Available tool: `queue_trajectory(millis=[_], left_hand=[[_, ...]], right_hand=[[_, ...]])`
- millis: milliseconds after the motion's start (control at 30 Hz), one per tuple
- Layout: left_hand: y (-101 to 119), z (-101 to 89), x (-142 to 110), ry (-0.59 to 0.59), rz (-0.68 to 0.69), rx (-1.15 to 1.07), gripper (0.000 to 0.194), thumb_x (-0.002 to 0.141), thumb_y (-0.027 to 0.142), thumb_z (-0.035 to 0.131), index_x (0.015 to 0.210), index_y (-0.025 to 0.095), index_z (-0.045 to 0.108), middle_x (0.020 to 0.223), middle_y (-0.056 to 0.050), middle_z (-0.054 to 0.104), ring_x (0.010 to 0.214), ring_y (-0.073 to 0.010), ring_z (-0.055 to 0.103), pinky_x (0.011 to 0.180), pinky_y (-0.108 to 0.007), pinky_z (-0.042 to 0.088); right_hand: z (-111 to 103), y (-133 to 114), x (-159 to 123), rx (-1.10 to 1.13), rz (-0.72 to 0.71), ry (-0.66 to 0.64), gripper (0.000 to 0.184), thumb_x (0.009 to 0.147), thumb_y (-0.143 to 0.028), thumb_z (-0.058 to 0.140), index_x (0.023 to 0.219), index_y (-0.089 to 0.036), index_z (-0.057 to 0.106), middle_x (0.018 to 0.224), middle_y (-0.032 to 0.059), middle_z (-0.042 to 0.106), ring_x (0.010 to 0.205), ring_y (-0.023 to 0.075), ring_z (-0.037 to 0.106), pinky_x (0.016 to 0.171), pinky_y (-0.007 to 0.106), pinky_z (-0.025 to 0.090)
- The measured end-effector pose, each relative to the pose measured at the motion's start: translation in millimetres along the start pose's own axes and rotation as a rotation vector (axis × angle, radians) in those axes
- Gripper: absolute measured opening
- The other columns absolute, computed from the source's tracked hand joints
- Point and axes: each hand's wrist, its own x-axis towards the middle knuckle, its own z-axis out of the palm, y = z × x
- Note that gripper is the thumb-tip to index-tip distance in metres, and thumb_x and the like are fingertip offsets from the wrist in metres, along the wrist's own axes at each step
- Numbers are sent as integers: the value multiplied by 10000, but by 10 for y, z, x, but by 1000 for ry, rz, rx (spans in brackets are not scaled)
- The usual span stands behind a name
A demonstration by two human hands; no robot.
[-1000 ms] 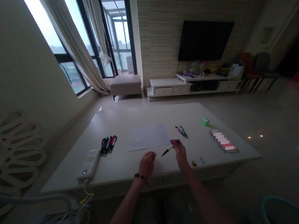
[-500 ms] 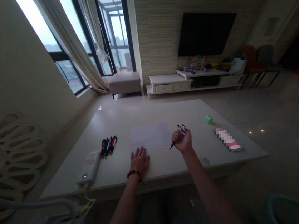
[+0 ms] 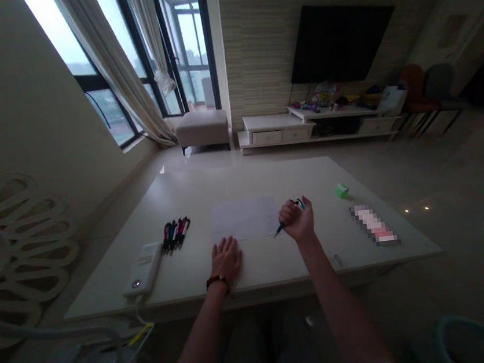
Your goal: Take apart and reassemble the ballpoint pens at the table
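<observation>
My right hand [image 3: 298, 222] is closed around a pen [image 3: 279, 229], whose dark tip points down and left beside the paper's right edge. The pen's other end shows above my fingers; whether a second pen is in the grip I cannot tell. A sheet of white paper [image 3: 237, 218] lies flat on the white table [image 3: 261, 269]. At its lower left edge, my left hand [image 3: 226, 259] rests with fingers stretched out, a beaded bracelet on the wrist. Several pens [image 3: 176, 235] lie side by side to the left of the paper.
A white power strip [image 3: 144, 271] with a cord lies at the table's left. On the right are a small green-and-white object [image 3: 341, 190] and a blurred-out flat object [image 3: 373, 225]. A small clear item [image 3: 337, 260] sits near the front edge, by my right forearm.
My right hand has turned slightly and shifted a little right and up with the pen. Faint marks now show near the paper's right edge. The left hand stays put; the view tilts slightly.
</observation>
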Motion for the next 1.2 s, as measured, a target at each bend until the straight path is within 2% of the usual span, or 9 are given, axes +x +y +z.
queue_trajectory(millis=[100, 200, 300, 367, 433, 600, 800, 1000, 1200], left_hand=[[-2, 11, 0, 22, -6, 0, 416, 846, 363, 382, 1224, 218, 475, 1329, -71, 453, 1254, -268, 339, 1043, -507, 197], [-7, 21, 2, 59, -5, 0, 405, 843, 329, 386, 1222, 218, 475, 1296, -72, 487, 1231, -261, 367, 1046, -497, 198], [-5, 11, 7, 84, 6, 1, 403, 831, 307, 405, 1216, 220, 485, 1274, -78, 504, 1210, -264, 386, 1044, -498, 206], [0, -8, 11, 91, 14, 18, 408, 823, 301, 419, 1216, 220, 492, 1261, -84, 513, 1192, -269, 400, 1040, -501, 216], [2, -26, 14, 88, 31, 46, 420, 823, 292, 418, 1233, 227, 484, 1248, -86, 518, 1173, -261, 418, 1036, -490, 234], [-16, -25, 15, 56, 69, 97, 443, 831, 270, 402, 1271, 252, 449, 1318, -76, 453, 1239, -246, 362, 1041, -475, 249], [-34, -9, 21, -12, 63, 99, 460, 835, 259, 384, 1292, 246, 425, 1357, -67, 417, 1278, -240, 319, 1049, -475, 247], [-55, 1, 15, -16, 70, 106, 485, 833, 260, 389, 1317, 264, 386, 1386, -60, 376, 1290, -238, 299, 1053, -474, 244], [-54, -7, 14, -22, 69, 101, 502, 824, 251, 402, 1325, 269, 373, 1388, -57, 373, 1288, -242, 302, 1053, -479, 243]], right_hand=[[-38, 16, 92, -92, 22, 42, 326, 811, -474, 421, 622, -209, 431, 427, -83, 245, 337, 71, 214, 343, 204, 234], [-125, 69, 230, -251, 68, 94, 211, 792, -363, 457, 778, -181, 561, 421, -70, 391, 322, 65, 316, 348, 188, 272], [-265, 134, 402, -534, 132, 136, 405, 831, -411, 314, 837, -136, 611, 489, 12, 559, 402, 106, 499, 428, 214, 393], [-368, 178, 542, -714, 214, 169, 504, 844, -442, 240, 842, -113, 622, 454, 37, 570, 393, 131, 529, 433, 234, 417], [-454, 227, 704, -774, 253, 169, 497, 841, -445, 251, 874, -112, 618, 451, 38, 580, 397, 137, 546, 421, 225, 418], [-526, 423, 1138, -816, -1, 211, 238, 728, -376, 494, 777, -156, 571, 455, -41, 535, 380, 88, 496, 371, 162, 358], [-482, 775, 1631, -910, 36, 110, 259, 727, -381, 453, 687, -153, 571, 520, -14, 551, 417, 89, 496, 368, 168, 351], [-617, 1125, 2019, -1143, -175, 277, 187, 695, -257, 404, 682, -164, 566, 446, -39, 475, 433, 100, 458, 413, 180, 320], [-863, 1308, 2093, -1289, -209, 368, 177, 645, -199, 372, 505, -181, 479, 446, -16, 458, 467, 110, 426, 435, 203, 269]])
